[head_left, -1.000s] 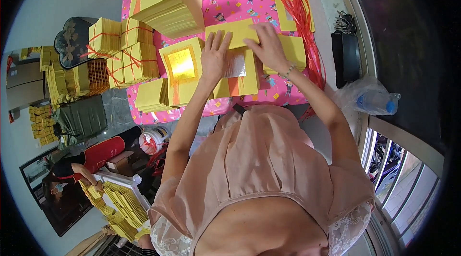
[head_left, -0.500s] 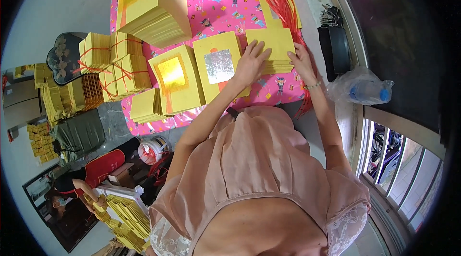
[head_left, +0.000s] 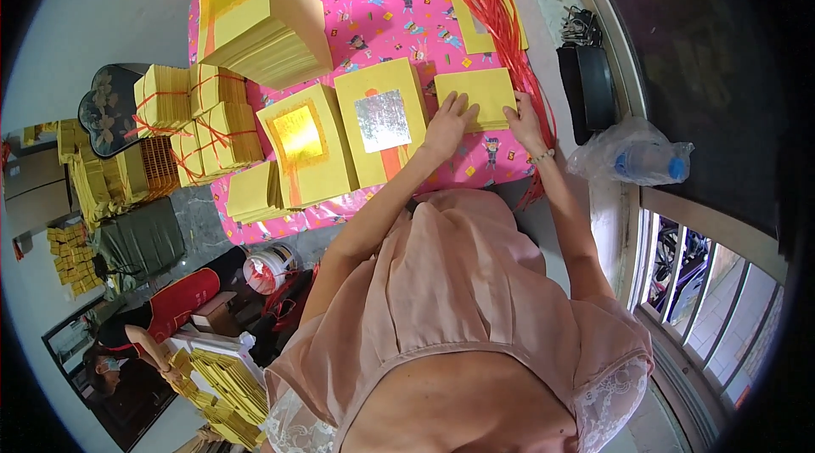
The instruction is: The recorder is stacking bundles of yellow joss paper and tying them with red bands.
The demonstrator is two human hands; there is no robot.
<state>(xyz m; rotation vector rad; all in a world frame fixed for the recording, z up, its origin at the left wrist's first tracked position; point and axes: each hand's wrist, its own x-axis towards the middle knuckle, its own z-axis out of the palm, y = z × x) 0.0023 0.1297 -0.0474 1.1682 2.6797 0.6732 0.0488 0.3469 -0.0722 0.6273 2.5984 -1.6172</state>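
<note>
Two hands press flat on a small yellow paper stack (head_left: 477,96) near the table's (head_left: 399,20) right edge: left hand (head_left: 448,123) and right hand (head_left: 524,120) at opposite ends, fingers spread, apparently squaring it beside the silver-foil stack (head_left: 382,126).

Yellow paper stacks (head_left: 480,96) with silver (head_left: 383,120) and gold squares (head_left: 297,134), pink patterned tablecloth (head_left: 386,24).
</note>
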